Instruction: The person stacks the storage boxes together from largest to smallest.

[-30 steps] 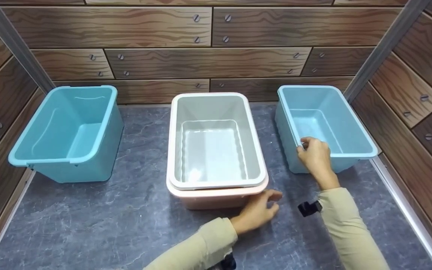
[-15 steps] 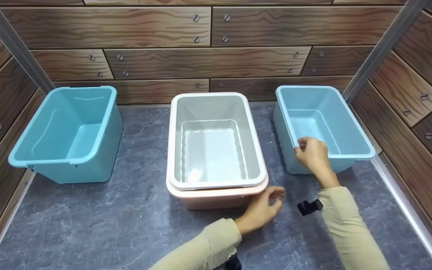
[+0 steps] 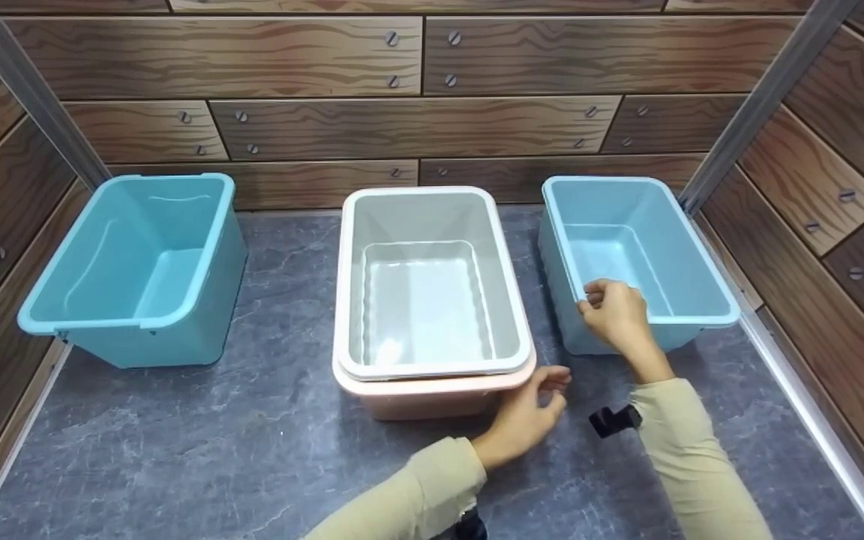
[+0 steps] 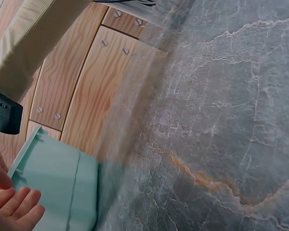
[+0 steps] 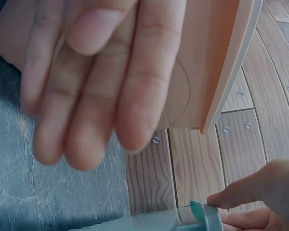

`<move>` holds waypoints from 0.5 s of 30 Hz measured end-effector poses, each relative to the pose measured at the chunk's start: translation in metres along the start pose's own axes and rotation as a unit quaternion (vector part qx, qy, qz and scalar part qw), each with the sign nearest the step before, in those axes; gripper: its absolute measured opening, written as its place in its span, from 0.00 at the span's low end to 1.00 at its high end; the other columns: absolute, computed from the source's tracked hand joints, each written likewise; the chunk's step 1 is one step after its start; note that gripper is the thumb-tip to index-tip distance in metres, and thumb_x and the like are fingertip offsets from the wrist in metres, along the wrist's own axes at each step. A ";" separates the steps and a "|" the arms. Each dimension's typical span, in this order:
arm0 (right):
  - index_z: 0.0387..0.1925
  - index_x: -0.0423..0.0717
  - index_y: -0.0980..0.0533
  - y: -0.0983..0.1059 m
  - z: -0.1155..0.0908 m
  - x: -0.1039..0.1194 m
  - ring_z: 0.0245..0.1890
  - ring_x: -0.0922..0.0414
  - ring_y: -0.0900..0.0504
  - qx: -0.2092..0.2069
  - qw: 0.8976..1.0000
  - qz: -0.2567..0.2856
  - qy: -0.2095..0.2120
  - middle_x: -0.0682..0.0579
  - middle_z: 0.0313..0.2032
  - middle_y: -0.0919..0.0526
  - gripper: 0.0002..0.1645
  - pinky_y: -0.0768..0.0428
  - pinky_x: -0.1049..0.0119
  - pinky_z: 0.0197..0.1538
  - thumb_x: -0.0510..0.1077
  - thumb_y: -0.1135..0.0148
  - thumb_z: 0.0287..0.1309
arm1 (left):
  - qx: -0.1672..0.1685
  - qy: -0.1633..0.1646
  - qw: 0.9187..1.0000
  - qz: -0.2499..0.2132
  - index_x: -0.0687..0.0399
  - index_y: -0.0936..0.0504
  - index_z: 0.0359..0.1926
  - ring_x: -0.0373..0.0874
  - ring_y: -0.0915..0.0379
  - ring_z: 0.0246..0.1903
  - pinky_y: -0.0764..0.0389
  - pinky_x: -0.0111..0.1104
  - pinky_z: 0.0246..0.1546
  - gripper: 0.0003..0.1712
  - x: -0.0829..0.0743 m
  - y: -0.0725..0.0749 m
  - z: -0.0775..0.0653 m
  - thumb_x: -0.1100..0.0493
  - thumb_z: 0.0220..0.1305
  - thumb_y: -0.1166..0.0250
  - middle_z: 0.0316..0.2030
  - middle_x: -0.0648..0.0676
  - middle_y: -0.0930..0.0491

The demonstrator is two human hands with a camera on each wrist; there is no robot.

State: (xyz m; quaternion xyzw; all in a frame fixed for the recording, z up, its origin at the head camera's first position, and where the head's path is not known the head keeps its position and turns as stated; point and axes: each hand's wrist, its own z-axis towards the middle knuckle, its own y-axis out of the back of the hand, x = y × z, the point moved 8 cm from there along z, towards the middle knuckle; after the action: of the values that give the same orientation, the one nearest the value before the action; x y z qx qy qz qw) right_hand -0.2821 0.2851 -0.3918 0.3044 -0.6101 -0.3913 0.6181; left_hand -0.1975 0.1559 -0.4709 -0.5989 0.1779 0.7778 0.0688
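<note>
My right hand pinches the near-left rim of the light blue bin on the right. The right wrist view shows its thumb and fingers on the bin's rim. My left hand lies beside the front right corner of a pink bin, fingers loosely bent and holding nothing. Its fingers fill the front of the right wrist view, with the pink bin's side behind. A grey bin with a white rim sits nested in the pink one.
A turquoise bin stands at the left. Wood-patterned walls close off the back and sides. A dark marbled floor lies beneath, with a metal strip along the right wall. A black wrist device sticks out from the right sleeve.
The light blue bin has shifted left and slightly toward me, with my right hand on its rim. My left hand has moved a little rightward and forward. The other bins stay put.
</note>
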 end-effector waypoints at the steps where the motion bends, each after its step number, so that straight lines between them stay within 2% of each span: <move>1: 0.49 0.27 0.24 -0.001 0.000 0.001 0.46 0.36 0.17 0.001 1.000 -0.001 0.000 0.30 0.45 0.17 0.20 0.21 0.44 0.52 0.38 0.45 0.60 | -0.002 -0.003 1.000 0.002 0.69 0.24 0.53 0.54 0.20 0.50 0.20 0.30 0.55 0.19 -0.001 0.000 0.000 0.73 0.59 0.45 0.48 0.64 0.18; 6: 0.48 0.27 0.23 -0.003 -0.003 0.006 0.45 0.37 0.17 0.004 1.000 -0.003 0.004 0.31 0.44 0.16 0.19 0.21 0.45 0.53 0.38 0.43 0.59 | -0.008 -0.012 1.000 0.010 0.68 0.24 0.54 0.52 0.20 0.50 0.20 0.29 0.55 0.20 -0.002 0.001 0.000 0.72 0.59 0.45 0.49 0.63 0.18; 15: 0.46 0.27 0.23 -0.007 -0.008 0.013 0.43 0.37 0.17 0.009 1.000 0.005 0.012 0.31 0.41 0.16 0.18 0.19 0.46 0.49 0.38 0.41 0.58 | -0.012 -0.003 1.000 -0.013 0.69 0.27 0.57 0.55 0.23 0.54 0.22 0.31 0.59 0.22 -0.001 0.001 0.000 0.71 0.60 0.46 0.52 0.65 0.21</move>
State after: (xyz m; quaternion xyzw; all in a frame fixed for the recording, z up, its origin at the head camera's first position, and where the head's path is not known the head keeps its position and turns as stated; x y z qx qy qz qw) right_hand -0.2755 0.2699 -0.3917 0.3113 -0.6074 -0.3791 0.6248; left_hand -0.1974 0.1554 -0.4699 -0.5998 0.1607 0.7805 0.0727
